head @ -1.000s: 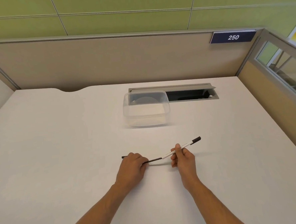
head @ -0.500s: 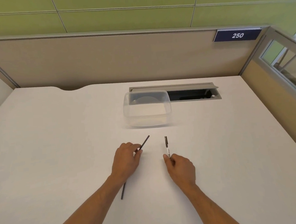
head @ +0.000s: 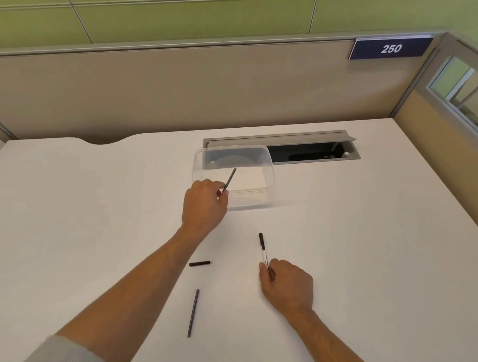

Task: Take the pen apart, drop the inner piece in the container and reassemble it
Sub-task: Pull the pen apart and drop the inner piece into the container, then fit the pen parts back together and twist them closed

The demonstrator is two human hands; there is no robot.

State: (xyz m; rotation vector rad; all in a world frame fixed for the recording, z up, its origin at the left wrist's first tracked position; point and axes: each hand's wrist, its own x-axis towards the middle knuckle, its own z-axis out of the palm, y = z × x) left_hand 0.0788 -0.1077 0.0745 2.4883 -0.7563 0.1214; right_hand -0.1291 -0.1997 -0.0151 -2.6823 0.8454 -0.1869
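Note:
My left hand (head: 204, 204) pinches a thin dark inner rod (head: 230, 179) whose upper end reaches over the front left rim of the clear plastic container (head: 270, 179). My right hand (head: 287, 284) rests on the white table and holds the white pen barrel (head: 264, 253), its black end pointing away from me. A short black cap piece (head: 199, 263) lies on the table below my left forearm. A long thin dark rod (head: 193, 313) lies loose nearer to me.
A grey cable hatch (head: 311, 151) is sunk into the table (head: 94, 217) right behind the container, its dark slot uncovered. Beige partition walls close the back and right sides. A blue sign reading 250 (head: 390, 48) hangs at the back right.
My left hand has carried the inner rod forward from the near table up to the container's rim. The right hand stayed put with the barrel. The short black piece now shows on the table.

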